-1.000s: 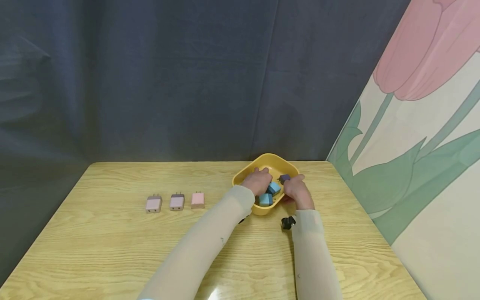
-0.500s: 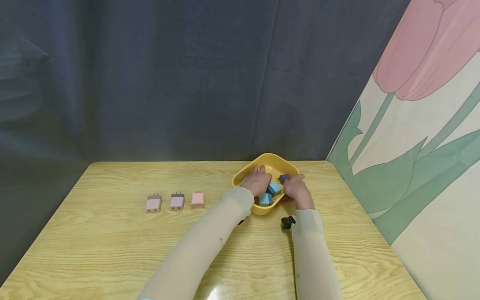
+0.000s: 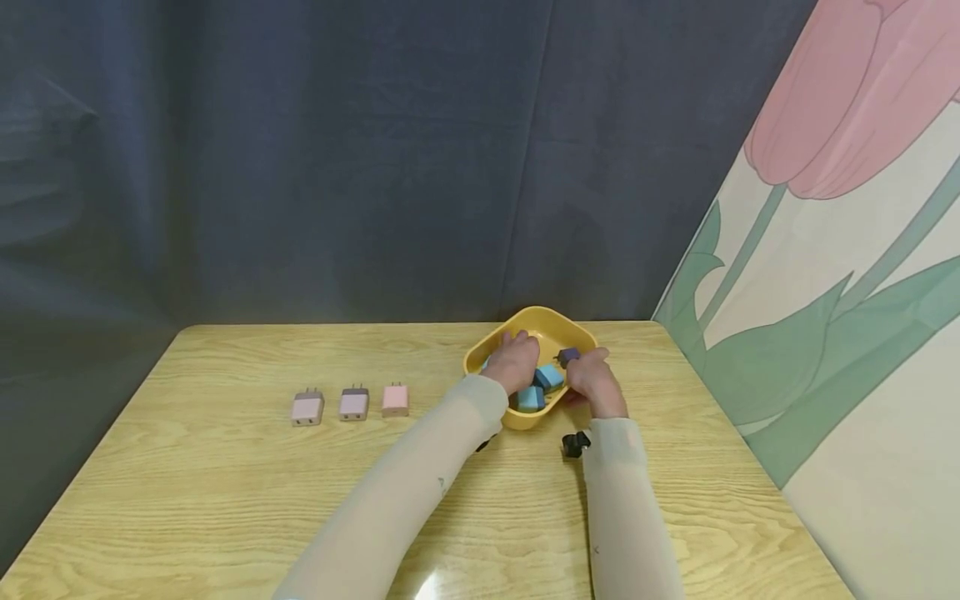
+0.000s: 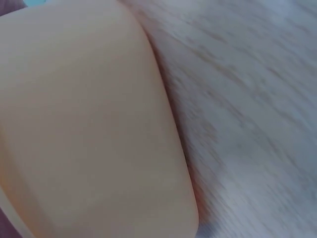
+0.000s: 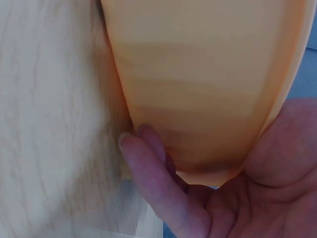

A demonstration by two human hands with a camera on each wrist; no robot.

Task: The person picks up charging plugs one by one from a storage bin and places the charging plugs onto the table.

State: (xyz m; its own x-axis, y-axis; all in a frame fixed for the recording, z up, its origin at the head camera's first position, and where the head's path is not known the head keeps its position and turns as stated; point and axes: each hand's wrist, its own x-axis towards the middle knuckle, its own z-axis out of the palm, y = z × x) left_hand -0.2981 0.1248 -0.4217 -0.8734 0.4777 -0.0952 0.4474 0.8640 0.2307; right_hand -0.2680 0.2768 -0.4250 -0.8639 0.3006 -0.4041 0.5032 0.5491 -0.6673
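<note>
A yellow plastic bin [image 3: 542, 315] stands near the back edge of the table. My left hand [image 3: 513, 364] reaches down into its left side, back of the hand up and fingertips mostly hidden; I cannot tell whether it holds anything. Close to that hand lie two blue charger plugs, one charger [image 3: 551, 377] behind the other charger [image 3: 532, 399]. A dark purple charger [image 3: 568, 357] rests by the right wall. My right hand [image 3: 595, 382] grips the bin's right side, thumb at the rim and fingers curled under the outer wall [image 5: 198, 89] in the right wrist view.
Three pinkish chargers stand in a row on the table [image 3: 225, 500] left of the bin: one charger [image 3: 307, 408], a middle charger [image 3: 354, 403] and a pink charger [image 3: 395, 401]. A dark curtain [image 3: 337, 167] hangs behind; a tulip-painted wall [image 3: 862, 333] borders the right.
My left hand shifts slightly left inside the bin, its fingers changing pose. A bit of light blue shows at its left since half a second ago. The right hand keeps its grip.
</note>
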